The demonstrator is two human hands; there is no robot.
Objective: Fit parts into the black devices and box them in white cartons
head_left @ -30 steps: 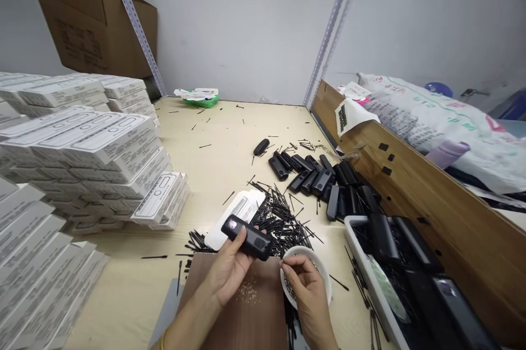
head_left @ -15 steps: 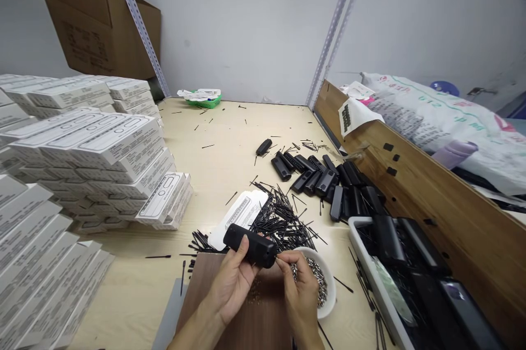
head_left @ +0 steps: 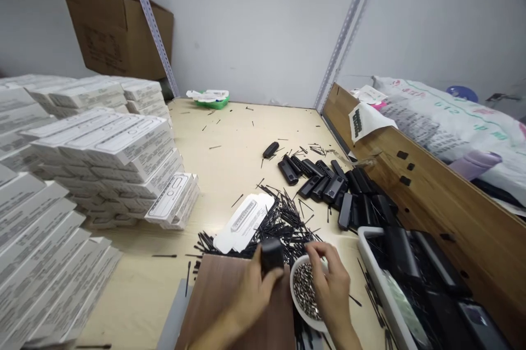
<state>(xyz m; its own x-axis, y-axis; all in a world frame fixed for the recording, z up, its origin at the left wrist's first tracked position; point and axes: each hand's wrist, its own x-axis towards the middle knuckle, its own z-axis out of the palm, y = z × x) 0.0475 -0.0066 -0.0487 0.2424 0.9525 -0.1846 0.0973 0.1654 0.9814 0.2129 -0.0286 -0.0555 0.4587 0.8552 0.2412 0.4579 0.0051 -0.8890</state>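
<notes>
My left hand grips a black oblong device, now turned so that one end points toward me, above the brown board. My right hand hovers at the right side of a white bowl full of small shiny metal pieces. Its thumb and forefinger are pinched together; whatever may be between them is too small to make out. Behind both hands lies a heap of thin black sticks, partly under a flattened white carton.
Stacks of white boxes rise on the left. Several black devices lie at the back right, with more in a white-rimmed bin beside a wooden partition. A green tray stands at the far edge.
My right hand has moved away from the device's end, to the right over the bowl. My left hand has turned the device from lying sideways to end-on. The view has shifted slightly.
</notes>
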